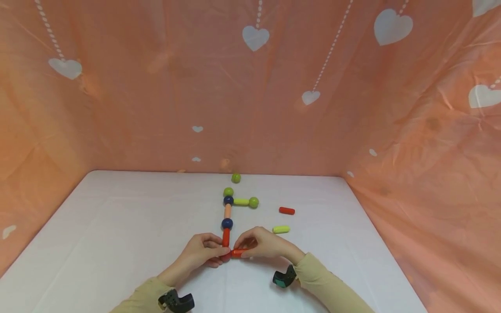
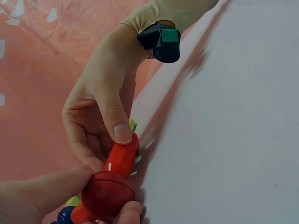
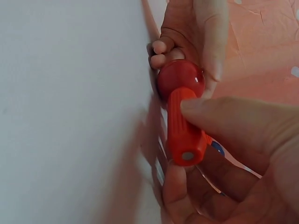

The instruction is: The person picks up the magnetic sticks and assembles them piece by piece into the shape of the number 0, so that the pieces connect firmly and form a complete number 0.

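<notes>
My left hand (image 1: pixel 201 251) grips a dark red ball (image 3: pixel 180 77) between thumb and fingers. With thumb and fingers my right hand (image 1: pixel 265 243) pinches a ridged red rod (image 3: pixel 183 123), whose far end meets the ball. The rod's near end has a small silver disc. From the same ball a second red rod (image 1: pixel 226 237) runs away from me to a dark blue ball (image 1: pixel 227 223). Beyond that, a peach rod (image 1: pixel 228 211) leads to another dark blue ball (image 1: pixel 228 200). A green ball (image 1: pixel 228 191) sits behind it, and a yellow-green rod (image 1: pixel 241 201) sticks out rightward to a green ball (image 1: pixel 253 202).
Right of the joined pieces lie a loose red rod (image 1: pixel 287 211) and a loose yellow-green rod (image 1: pixel 281 229). One more green ball (image 1: pixel 236 178) is near the far edge of the white table (image 1: pixel 137 217). Orange cloth (image 1: pixel 211 87) with white hearts hangs behind and at both sides.
</notes>
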Tool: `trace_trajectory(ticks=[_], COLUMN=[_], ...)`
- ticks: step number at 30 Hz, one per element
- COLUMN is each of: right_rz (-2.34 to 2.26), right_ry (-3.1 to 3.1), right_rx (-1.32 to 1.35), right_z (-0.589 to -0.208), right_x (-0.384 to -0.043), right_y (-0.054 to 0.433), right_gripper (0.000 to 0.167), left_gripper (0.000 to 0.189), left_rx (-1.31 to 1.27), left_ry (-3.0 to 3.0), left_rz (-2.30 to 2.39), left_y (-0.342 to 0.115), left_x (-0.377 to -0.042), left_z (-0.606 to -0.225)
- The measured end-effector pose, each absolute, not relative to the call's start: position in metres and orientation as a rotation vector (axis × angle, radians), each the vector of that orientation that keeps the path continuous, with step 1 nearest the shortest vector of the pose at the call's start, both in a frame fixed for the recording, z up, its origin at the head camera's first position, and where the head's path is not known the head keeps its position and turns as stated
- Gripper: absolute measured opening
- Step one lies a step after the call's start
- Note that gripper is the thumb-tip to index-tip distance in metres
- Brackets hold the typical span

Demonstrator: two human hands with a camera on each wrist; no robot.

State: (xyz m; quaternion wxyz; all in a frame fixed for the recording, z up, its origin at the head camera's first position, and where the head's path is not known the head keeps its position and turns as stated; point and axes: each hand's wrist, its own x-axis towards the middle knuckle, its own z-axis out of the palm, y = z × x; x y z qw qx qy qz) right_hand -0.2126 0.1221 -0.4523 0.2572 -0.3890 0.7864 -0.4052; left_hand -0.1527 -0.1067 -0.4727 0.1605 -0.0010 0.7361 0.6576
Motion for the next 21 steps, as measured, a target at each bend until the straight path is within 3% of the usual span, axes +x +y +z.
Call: trace_trajectory(ticks=[8,21], right_rz=[-1.117,-1.286], right_ry=[2.100,2.331], right_rx=[-1.104,-1.100], right_z=[-0.446,-0.412], right_x=[-0.227,-0.293], right_y=[0.127,0.120], right_gripper=[0.030,0.038], left_gripper=[0.048,0.049], left_rx=[-0.019,-0.055], left_ry=[2.120,2.122], left_rz=[1.865,1.851], left_y=[-0.106,-0.104], left_x=[-0.153,-0.152], left_z=[-0.473,-0.471])
